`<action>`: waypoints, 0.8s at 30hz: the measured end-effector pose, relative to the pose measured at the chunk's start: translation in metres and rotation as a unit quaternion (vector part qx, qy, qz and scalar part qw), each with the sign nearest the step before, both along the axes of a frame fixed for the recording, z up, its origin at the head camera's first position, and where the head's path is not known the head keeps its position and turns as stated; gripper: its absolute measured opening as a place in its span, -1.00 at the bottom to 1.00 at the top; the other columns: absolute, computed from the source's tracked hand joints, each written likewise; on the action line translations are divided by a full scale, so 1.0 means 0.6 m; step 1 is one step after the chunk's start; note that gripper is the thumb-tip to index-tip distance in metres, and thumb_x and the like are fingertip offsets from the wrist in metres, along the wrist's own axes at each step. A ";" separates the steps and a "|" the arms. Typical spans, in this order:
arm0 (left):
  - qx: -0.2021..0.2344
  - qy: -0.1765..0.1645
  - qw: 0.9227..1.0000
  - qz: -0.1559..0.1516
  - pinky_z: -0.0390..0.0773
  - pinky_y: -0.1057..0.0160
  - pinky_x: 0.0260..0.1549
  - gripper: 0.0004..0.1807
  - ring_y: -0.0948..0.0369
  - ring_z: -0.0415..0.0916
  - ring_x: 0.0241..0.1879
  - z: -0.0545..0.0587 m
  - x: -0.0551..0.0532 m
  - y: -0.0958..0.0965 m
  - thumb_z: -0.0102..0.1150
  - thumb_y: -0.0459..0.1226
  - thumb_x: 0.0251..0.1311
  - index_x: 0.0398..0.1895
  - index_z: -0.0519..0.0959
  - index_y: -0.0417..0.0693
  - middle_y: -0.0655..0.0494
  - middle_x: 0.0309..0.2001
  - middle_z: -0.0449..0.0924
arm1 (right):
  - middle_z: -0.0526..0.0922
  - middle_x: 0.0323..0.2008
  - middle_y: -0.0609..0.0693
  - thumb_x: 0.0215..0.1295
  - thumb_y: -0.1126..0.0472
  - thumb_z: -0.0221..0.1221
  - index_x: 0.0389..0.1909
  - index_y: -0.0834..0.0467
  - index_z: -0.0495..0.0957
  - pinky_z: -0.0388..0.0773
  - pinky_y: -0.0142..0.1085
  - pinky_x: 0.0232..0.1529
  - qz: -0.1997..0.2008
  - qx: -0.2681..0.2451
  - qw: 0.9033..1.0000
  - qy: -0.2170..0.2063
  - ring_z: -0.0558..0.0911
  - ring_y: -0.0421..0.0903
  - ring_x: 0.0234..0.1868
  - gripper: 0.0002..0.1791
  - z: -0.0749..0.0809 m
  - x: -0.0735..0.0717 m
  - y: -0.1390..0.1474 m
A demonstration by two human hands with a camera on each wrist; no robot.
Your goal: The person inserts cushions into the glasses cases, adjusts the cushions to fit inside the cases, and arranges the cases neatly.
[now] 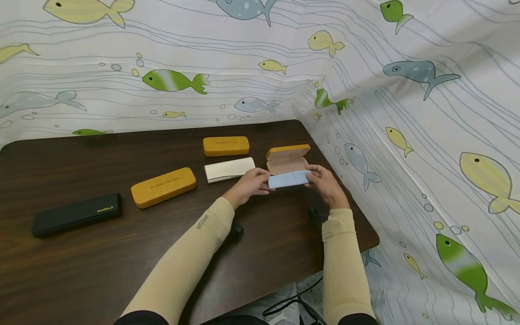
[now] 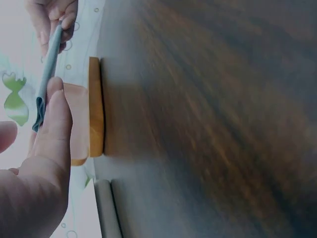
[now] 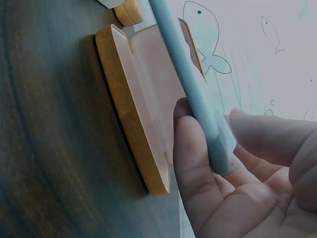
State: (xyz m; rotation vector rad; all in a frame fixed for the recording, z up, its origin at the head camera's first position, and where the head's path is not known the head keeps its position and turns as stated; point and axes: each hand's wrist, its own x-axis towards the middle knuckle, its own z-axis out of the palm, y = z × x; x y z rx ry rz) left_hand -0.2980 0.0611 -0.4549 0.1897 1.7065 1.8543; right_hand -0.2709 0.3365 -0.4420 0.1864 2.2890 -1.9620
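A light blue folded cloth is held up between the two hands, in front of an open yellow glasses case with a pinkish lining. My right hand grips the cloth's right end; in the right wrist view its fingers curl against the folded strip. My left hand is at the cloth's left end. Seen in the left wrist view, a straight finger of that hand lies along the cloth, while its thumb stands apart from it. The cloth's folded layers show at that end.
A white folded pouch or case lies left of the open case, with a shut yellow case behind it. Farther left are another yellow case and a long dark case. A fish-patterned curtain borders the brown table.
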 end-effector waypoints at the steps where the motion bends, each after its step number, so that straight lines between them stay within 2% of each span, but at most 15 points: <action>1: -0.003 0.001 1.000 0.001 0.66 0.12 0.01 -0.69 0.02 0.67 -0.02 0.000 -0.002 0.000 -0.07 -0.20 0.59 0.22 0.41 -0.19 -0.18 0.09 0.52 | 0.55 -0.13 -0.05 0.57 0.37 -0.01 0.41 0.47 0.20 0.63 -0.44 -0.18 0.000 -0.005 1.000 -0.003 0.58 -0.22 -0.25 -0.51 0.000 -0.003 0.001; 4: -0.008 0.002 1.000 0.001 0.66 0.14 0.01 -0.62 0.03 0.65 0.00 -0.001 -0.010 0.002 -0.08 -0.15 0.60 0.27 0.39 -0.20 -0.16 0.11 0.49 | 0.54 -0.14 -0.07 0.58 0.37 -0.02 0.43 0.46 0.18 0.62 -0.44 -0.17 -0.002 -0.020 1.000 -0.012 0.57 -0.22 -0.24 -0.50 -0.001 -0.013 0.004; 8: 0.009 -0.008 1.000 -0.003 0.64 0.12 0.05 -0.53 -0.01 0.63 0.07 -0.001 -0.023 0.005 -0.13 -0.10 0.61 0.37 0.31 -0.22 -0.19 0.19 0.46 | 0.52 -0.14 -0.06 0.58 0.37 -0.02 0.42 0.44 0.21 0.62 -0.43 -0.16 -0.010 -0.037 0.999 -0.021 0.57 -0.21 -0.21 -0.52 -0.001 -0.026 0.009; 15: 0.044 -0.028 0.999 0.000 0.61 0.08 0.11 -0.46 -0.06 0.57 0.16 -0.002 -0.053 0.007 -0.26 0.00 0.64 0.39 0.30 -0.21 -0.24 0.36 0.38 | 0.45 0.07 -0.02 0.59 0.34 -0.02 0.40 0.43 0.27 0.61 -0.41 -0.02 -0.016 -0.036 0.999 -0.036 0.56 -0.23 -0.09 -0.54 0.004 -0.058 0.016; 21: 0.064 -0.040 0.997 0.003 0.56 0.02 0.18 -0.42 -0.09 0.53 0.22 -0.009 -0.071 0.012 -0.32 -0.02 0.65 0.46 0.23 -0.25 -0.24 0.42 0.32 | 0.42 0.17 0.07 0.60 0.33 -0.03 0.42 0.44 0.25 0.59 -0.42 0.01 -0.012 -0.034 0.998 -0.047 0.56 -0.23 -0.07 -0.52 -0.004 -0.081 0.019; 24: 0.072 -0.047 0.996 0.003 0.53 -0.01 0.21 -0.43 -0.10 0.50 0.25 -0.014 -0.078 0.015 -0.34 -0.04 0.66 0.46 0.22 -0.27 -0.25 0.44 0.29 | 0.42 0.16 0.07 0.60 0.34 -0.03 0.42 0.45 0.26 0.59 -0.42 -0.01 -0.016 -0.034 0.998 -0.049 0.55 -0.22 -0.09 -0.53 -0.009 -0.092 0.020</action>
